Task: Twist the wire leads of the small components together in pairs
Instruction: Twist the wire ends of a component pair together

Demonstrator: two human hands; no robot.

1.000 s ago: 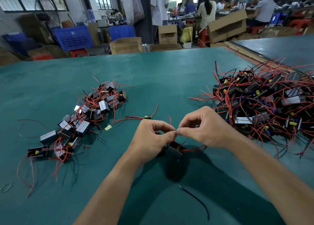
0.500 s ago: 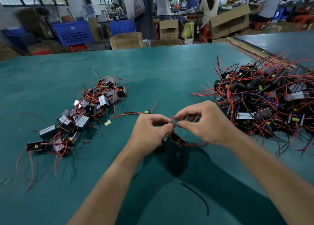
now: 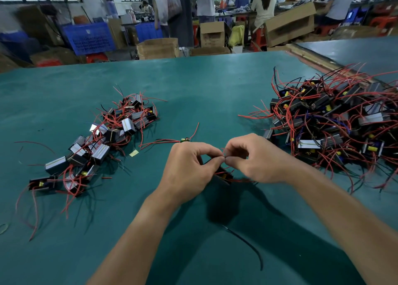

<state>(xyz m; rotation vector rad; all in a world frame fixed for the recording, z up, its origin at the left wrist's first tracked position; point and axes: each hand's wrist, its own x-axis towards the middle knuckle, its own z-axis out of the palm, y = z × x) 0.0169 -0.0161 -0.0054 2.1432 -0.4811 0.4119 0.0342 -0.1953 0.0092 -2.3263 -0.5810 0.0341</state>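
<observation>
The left hand [image 3: 189,168] and right hand [image 3: 258,159] remained fingertip to fingertip, as half a second earlier, each grip pinching the red wire leads [image 3: 224,152]. The small component [image 3: 224,176] stayed beneath them, over the green bench [image 3: 204,86].

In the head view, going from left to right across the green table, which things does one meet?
Smaller pile of components → left hand → red wire leads pinched by both hands → right hand → larger pile of components.
</observation>
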